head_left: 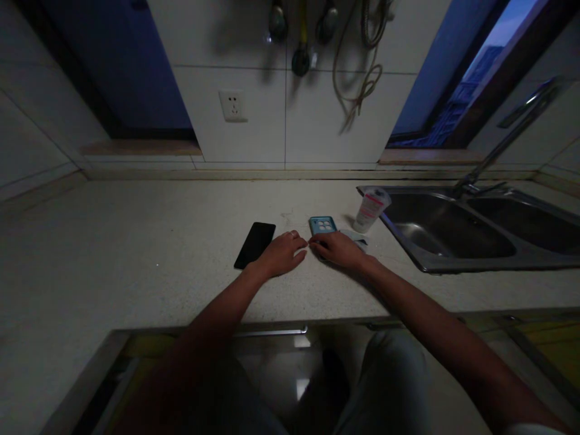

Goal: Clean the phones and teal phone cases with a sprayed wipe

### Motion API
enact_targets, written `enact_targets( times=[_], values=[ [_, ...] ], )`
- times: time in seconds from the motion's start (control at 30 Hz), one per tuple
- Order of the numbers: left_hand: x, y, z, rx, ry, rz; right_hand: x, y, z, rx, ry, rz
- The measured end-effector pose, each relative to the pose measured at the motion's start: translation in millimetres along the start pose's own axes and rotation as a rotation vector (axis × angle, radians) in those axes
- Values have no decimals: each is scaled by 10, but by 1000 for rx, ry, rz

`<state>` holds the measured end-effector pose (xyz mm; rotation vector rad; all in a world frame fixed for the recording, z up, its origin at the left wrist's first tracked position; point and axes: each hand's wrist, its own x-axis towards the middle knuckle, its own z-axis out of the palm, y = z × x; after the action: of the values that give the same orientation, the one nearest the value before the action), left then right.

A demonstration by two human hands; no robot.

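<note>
My left hand [284,252] lies on the pale countertop with its fingers loosely stretched and the thumb apart; a ring shows on one finger. Beside it, partly behind the wrist, a black smartphone [254,243] lies flat. My right hand [339,249] rests on the counter too, fingers slightly bent and apart, with nothing visible in it. Its fingertips nearly meet those of the left hand. A teal phone case [322,224] with camera cutouts lies just behind the right hand, its lower part hidden. To its right is a flat greyish piece [357,237], partly covered by the hand.
A clear plastic cup with red print [371,208] stands tilted-looking near the double sink [423,266] and its faucet [493,154]. A wall socket [232,106], pipe valves [301,60] and a looped cord [362,90] are on the tiled wall. A drawer handle [272,331] runs below the counter edge.
</note>
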<state>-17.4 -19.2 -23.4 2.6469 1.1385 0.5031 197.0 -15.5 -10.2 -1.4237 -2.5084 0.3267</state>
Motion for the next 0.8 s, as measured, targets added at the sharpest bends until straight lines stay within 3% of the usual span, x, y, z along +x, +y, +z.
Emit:
enact_targets(
  times=[0.2,0.3,0.4,0.5,0.63,0.8],
  values=[
    [3,20,5,22,6,14,-21,-72,-41,-61,-35,18],
    [11,25,-19,66,29,-18,-25,-90,-52,-105,11,45],
    [16,11,-114,171,157,-189,-22,-68,-92,-139,178,140],
    [-7,-17,-242,310,337,-510,-22,2,-142,-157,329,249],
    [-66,-61,-345,367,211,-771,-34,122,-168,-248,287,401],
    [-86,-148,-394,252,114,-856,-35,182,-162,-330,121,487]
  ],
)
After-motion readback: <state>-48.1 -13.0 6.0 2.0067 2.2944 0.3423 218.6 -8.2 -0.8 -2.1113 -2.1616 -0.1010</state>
